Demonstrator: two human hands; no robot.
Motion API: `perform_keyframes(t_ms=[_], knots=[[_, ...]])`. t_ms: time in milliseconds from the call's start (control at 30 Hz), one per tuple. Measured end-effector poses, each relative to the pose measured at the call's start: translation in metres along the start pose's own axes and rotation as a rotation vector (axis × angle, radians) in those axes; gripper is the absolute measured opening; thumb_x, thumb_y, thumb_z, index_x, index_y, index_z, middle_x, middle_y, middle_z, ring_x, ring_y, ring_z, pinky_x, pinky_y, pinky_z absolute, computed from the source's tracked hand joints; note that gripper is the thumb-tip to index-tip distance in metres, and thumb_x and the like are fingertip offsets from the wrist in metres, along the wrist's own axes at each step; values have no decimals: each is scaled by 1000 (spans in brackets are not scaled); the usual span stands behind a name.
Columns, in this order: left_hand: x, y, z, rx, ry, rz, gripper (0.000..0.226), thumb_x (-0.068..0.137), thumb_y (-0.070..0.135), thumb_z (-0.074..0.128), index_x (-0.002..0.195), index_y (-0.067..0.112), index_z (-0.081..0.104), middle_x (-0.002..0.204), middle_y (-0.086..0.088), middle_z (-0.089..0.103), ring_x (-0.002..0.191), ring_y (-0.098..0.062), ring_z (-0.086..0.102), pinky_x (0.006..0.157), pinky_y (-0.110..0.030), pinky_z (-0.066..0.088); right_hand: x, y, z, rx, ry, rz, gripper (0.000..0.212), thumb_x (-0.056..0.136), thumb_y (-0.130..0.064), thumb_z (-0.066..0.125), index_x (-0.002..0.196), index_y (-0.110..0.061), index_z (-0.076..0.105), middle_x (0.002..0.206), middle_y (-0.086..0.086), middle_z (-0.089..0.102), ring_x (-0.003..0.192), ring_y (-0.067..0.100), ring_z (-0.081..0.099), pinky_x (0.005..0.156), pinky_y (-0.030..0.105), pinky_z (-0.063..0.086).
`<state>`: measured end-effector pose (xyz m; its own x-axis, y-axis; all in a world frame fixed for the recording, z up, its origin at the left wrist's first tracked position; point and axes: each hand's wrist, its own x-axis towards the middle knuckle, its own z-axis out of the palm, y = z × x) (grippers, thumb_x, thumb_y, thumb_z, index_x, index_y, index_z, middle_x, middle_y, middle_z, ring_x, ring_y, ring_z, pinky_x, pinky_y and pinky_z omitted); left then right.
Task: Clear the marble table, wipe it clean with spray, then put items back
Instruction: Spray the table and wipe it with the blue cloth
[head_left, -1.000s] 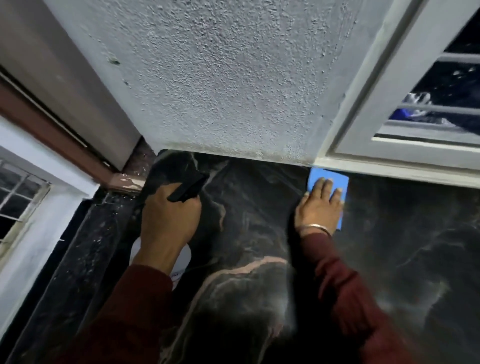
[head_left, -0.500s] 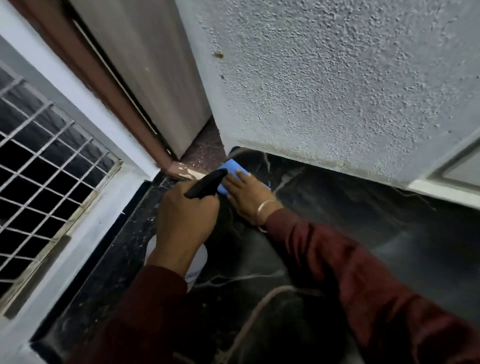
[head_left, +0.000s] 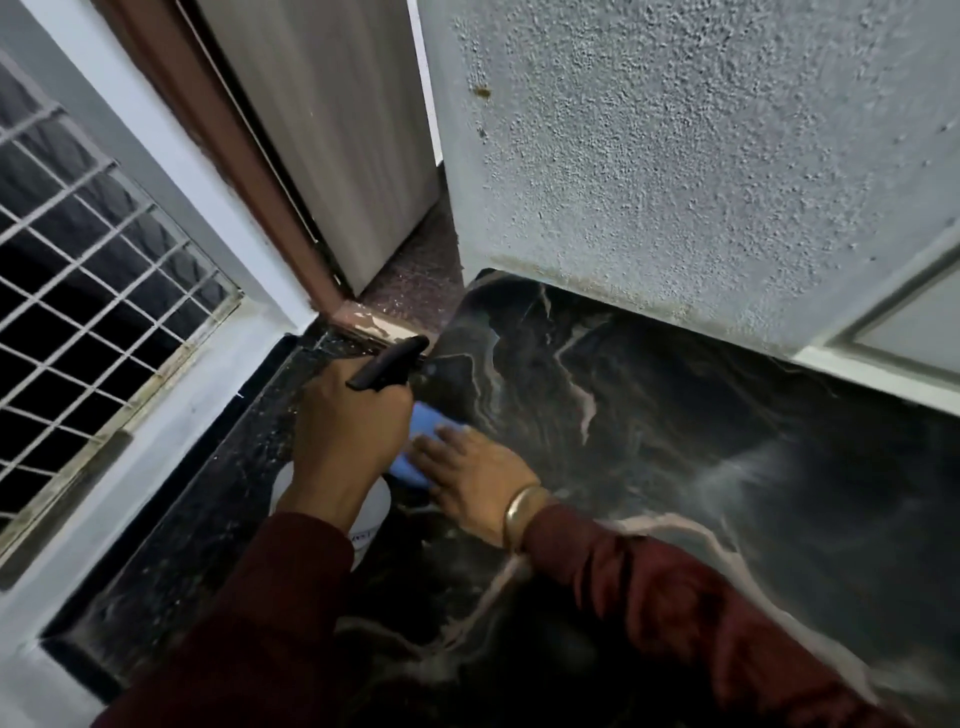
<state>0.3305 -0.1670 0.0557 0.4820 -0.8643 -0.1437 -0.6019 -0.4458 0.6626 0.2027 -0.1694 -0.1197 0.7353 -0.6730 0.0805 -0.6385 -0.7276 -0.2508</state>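
Observation:
The dark marble table (head_left: 649, 415) with pale veins fills the lower right. My left hand (head_left: 348, 431) grips a white spray bottle (head_left: 371, 512) by its black trigger head (head_left: 387, 362), held above the table's left edge. My right hand (head_left: 472, 480), with a gold bangle at the wrist, presses flat on a blue cloth (head_left: 423, 441) on the marble, just right of the bottle. The left hand hides part of the cloth. Both arms wear dark red sleeves.
A rough grey wall (head_left: 675, 156) rises directly behind the table. A brown door frame (head_left: 249, 176) and a pale door stand at the back left. A window with a white grille (head_left: 88, 291) is at the left, above a dark speckled ledge (head_left: 218, 493).
My right hand slid the blue cloth from the table's back right to its far left corner, then back toward me beside the bottle. The view turned left.

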Motion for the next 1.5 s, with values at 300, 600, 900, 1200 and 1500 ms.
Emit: perform_keyframes(t_ms=[300,600,900,1200,1500], knots=[[-35,-30,-32,-37,-52,63,18,81,18,66,69,4,66,66,-16,66,66,-34,64,62,-44,53,-113,90,-42,-70,210,1192,67,87,-34,20,142,0,37,148,22,36,132,48,32,107,54,26],[-59,-67,-78,-77,-10,5,15,79,21,66,70,10,69,67,-12,68,70,-36,67,70,-48,58,-38,-185,42,-10,-64,232,55,91,-35,31,142,-18,42,147,3,43,135,33,39,111,45,32],[-64,-99,-115,-92,4,-26,17,77,24,63,73,10,71,69,-14,69,70,-37,67,73,-51,59,-97,-30,-3,-73,78,832,65,89,-37,20,142,-6,41,146,18,41,132,46,36,108,56,27],[-75,-111,-121,-75,-5,-15,17,76,22,63,70,8,69,66,-15,67,67,-38,66,69,-51,59,-36,-264,61,-10,-77,135,56,86,-36,49,140,-21,44,144,1,47,134,33,40,110,47,32],[-93,-107,-113,-88,-63,139,18,80,19,64,71,5,70,64,-17,66,66,-38,63,64,-51,54,-191,-145,11,-98,4,549,51,95,-32,32,141,-15,42,145,8,45,129,37,47,101,53,40]])
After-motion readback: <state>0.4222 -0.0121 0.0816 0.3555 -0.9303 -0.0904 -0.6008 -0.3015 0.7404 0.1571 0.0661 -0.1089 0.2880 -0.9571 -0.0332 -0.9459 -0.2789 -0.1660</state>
